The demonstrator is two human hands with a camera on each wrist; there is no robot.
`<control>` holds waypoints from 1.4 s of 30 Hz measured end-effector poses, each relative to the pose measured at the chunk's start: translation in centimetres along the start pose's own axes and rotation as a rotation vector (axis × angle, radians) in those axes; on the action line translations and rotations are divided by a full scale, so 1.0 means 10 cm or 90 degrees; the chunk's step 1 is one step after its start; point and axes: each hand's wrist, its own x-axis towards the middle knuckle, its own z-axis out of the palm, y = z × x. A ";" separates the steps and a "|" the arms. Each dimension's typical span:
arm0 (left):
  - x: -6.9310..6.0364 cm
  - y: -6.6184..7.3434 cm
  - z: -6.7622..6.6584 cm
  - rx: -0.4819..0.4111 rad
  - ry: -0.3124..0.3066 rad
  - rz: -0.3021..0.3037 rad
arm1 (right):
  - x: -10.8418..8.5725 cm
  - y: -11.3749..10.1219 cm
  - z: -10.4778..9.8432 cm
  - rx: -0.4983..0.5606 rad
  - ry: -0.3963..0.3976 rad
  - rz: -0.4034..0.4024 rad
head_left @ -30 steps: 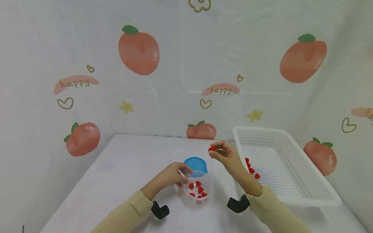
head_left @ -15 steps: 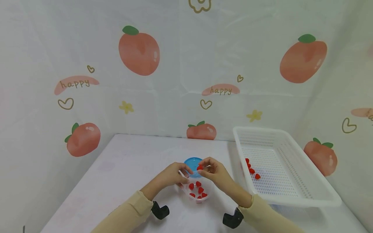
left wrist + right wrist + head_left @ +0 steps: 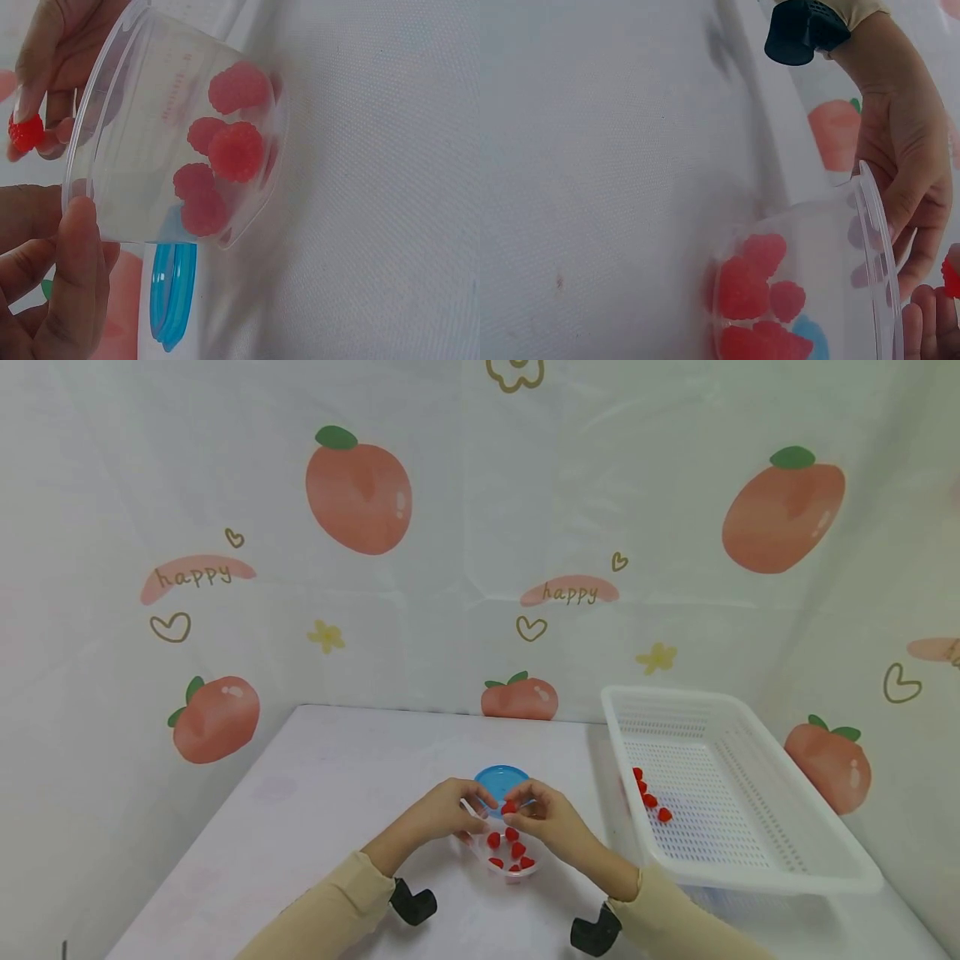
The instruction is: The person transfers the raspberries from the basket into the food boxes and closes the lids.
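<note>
Left hand (image 3: 444, 812) grips 1 clear, round plastic tub (image 3: 139, 176) (presumably for steadiness); right hand (image 3: 553, 820) pinches 1 red, knobbly raspberry (image 3: 25, 133).

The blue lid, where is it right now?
In the head view, the blue lid lies on the white table just beyond the clear tub, left of the white basket, partly hidden by the left hand and right hand.
</note>
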 end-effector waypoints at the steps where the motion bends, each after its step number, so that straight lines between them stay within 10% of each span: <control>1: 0.00 0.00 0.00 -0.001 -0.001 0.000 | 0.00 0.00 0.00 -0.004 -0.004 -0.006; 42: -0.01 0.00 0.00 -0.010 -0.002 0.009 | 0.00 -0.04 -0.02 -0.094 -0.092 -0.017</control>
